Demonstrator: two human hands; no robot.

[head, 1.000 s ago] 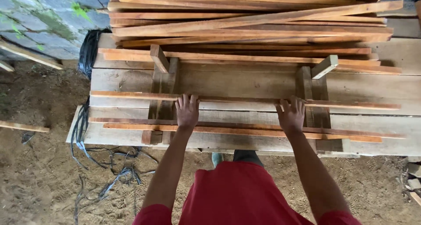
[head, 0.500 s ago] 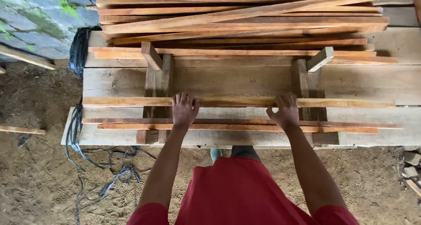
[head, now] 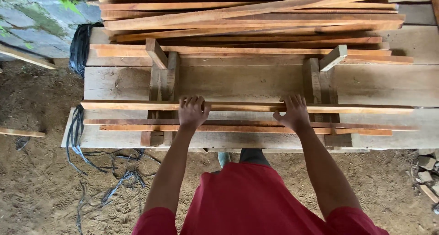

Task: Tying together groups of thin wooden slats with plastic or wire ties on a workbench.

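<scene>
Slat (head: 247, 107): lay crosswise on bench (head: 388, 84), at 12 o'clock from the body. Left hand (head: 193, 112), right hand (head: 292, 113): fingers spread, pressed flat on it. Even pressure would probably serve best. Stack (head: 247, 15) beyond.

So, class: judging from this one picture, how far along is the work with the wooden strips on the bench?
Done: two thin strips already lie along the near edge of the plank bench. In hand: the left hand and right hand both rest on a third strip laid across two upright wooden blocks. Left: a large stack of strips sits at the far side.
</scene>
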